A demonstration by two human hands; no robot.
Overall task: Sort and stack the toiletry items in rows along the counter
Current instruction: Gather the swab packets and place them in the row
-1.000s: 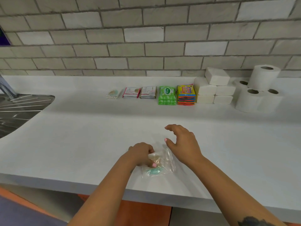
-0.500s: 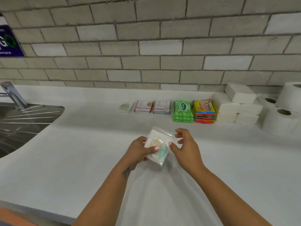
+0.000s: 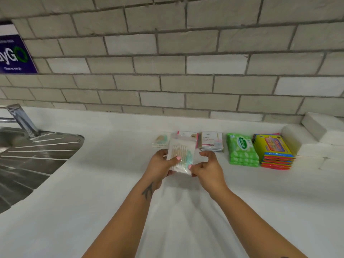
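A clear bag of cotton swabs (image 3: 181, 155) is held up above the white counter (image 3: 104, 183). My left hand (image 3: 160, 166) grips its left side with the thumb across the front. My right hand (image 3: 208, 168) pinches its lower right corner. Behind it, a row runs along the wall: another swab bag (image 3: 160, 141), a sachet stack (image 3: 188, 135) partly hidden by the held bag, a second sachet stack (image 3: 211, 141), green wipe packs (image 3: 242, 150), colourful packs (image 3: 273, 151) and white napkin bundles (image 3: 312, 144).
A steel sink drainboard (image 3: 33, 161) and tap (image 3: 20, 120) take up the left of the counter. A blue sign (image 3: 13, 54) hangs on the brick wall. The row continues past the right edge of the view.
The swab bag was lifted off the counter near the front edge and carried forward toward the row at the wall. Both hands now hold it, and the view has shifted forward and left.
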